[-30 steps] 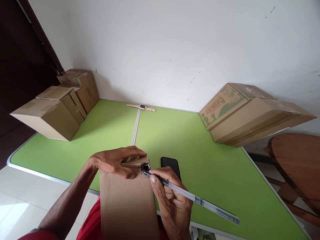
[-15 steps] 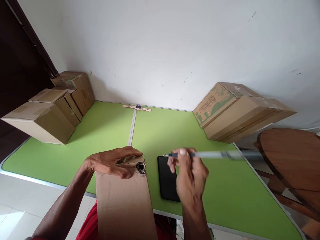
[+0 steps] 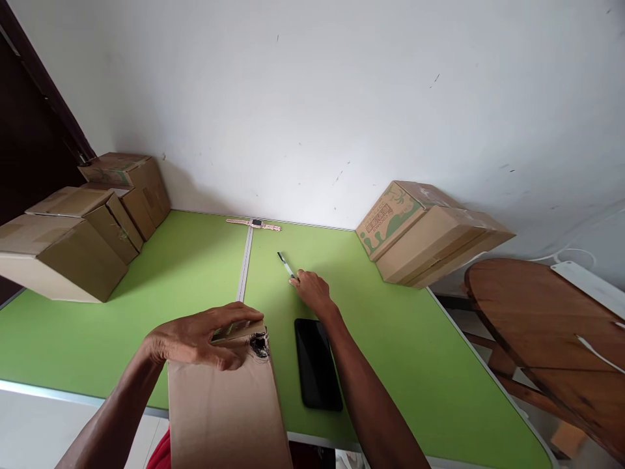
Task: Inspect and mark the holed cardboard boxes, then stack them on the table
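My left hand is clamped over the top end of a cardboard box, thumb on the near face and fingers on the far side. A ragged, blackened hole shows at the box's upper right corner. Out over the green table, my right hand holds a pen by one end. The pen slants away to the upper left, low over the tabletop or touching it; I cannot tell which. Beneath my right forearm lies a black smartphone, partly covered along its right edge.
Several cardboard boxes stand at the table's left end. More boxes lean by the wall at the right. A pink-strapped smartwatch lies near the back edge of the green table. A brown wooden table stands to the right.
My right hand has moved forward and left, from above the phone to the table beyond it, taking the pen down with it. My left hand still grips the box. The view has shifted slightly right.
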`<state>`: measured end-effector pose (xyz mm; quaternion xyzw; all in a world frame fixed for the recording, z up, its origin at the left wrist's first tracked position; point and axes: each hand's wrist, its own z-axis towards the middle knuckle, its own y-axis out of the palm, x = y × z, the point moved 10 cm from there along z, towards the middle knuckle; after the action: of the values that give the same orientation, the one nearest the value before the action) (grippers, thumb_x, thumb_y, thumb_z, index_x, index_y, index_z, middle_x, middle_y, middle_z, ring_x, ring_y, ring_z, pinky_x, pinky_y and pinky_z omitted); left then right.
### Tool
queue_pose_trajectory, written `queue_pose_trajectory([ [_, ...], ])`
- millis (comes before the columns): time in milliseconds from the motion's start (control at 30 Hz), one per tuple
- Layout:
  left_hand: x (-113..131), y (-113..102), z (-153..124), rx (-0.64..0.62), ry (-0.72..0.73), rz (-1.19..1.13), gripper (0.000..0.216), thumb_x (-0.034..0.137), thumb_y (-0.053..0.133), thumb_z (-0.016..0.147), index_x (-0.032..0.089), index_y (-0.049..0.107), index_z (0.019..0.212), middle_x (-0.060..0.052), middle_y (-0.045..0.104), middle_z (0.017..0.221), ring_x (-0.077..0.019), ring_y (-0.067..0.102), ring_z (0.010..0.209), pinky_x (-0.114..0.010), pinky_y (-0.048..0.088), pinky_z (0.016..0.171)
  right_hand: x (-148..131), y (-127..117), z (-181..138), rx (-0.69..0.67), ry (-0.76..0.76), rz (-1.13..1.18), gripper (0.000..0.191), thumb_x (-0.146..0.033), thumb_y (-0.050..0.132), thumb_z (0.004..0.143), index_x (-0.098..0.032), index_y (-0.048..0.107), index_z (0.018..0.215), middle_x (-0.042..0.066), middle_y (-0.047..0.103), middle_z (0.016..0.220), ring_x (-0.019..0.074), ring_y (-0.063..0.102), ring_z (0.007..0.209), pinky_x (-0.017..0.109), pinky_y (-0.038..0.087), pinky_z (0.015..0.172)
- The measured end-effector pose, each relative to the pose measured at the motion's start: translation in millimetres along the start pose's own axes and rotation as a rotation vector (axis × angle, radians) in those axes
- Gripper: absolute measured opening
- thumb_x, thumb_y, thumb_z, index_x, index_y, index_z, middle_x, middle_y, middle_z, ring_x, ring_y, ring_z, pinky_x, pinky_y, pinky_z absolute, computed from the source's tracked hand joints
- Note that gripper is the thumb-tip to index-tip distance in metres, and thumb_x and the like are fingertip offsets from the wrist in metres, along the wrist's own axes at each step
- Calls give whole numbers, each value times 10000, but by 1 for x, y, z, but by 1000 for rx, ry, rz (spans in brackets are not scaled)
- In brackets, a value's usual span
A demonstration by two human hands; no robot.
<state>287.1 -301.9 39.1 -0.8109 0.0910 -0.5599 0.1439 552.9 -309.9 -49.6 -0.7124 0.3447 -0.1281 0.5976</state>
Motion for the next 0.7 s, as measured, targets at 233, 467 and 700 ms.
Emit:
queue_pose_trajectory([
  [233, -2, -2, -4, 12, 20, 8, 741, 299, 736, 824, 315, 569, 1546, -60, 572, 1545, -329, 597, 1350, -391, 520, 1066, 43, 5, -120, 23, 211, 18, 560, -588, 528, 1096, -70, 628, 1282, 233, 710, 1276, 390, 688, 1251, 441, 554, 925],
  [467, -2, 0, -2, -17, 37, 2, 709, 351, 748, 852, 294, 572, 1537, -80, 618, 1494, -330, 620, 1322, -363, 579, 977, 52, 59, -194, 31, 355, 137, 555, -453, 799, 917, -64, 604, 1262, 281, 648, 1351, 438, 614, 1334, 440, 558, 893],
  [700, -3, -3, -4, 18, 59, -10, 720, 337, 734, 826, 267, 580, 1526, -90, 638, 1444, -321, 623, 1286, -351, 580, 950, 58, 66, -178, -12, 235, 527, 382, -416, 709, 896, -118, 700, 1136, 180, 810, 1094, 376, 780, 1049, 435, 601, 874],
])
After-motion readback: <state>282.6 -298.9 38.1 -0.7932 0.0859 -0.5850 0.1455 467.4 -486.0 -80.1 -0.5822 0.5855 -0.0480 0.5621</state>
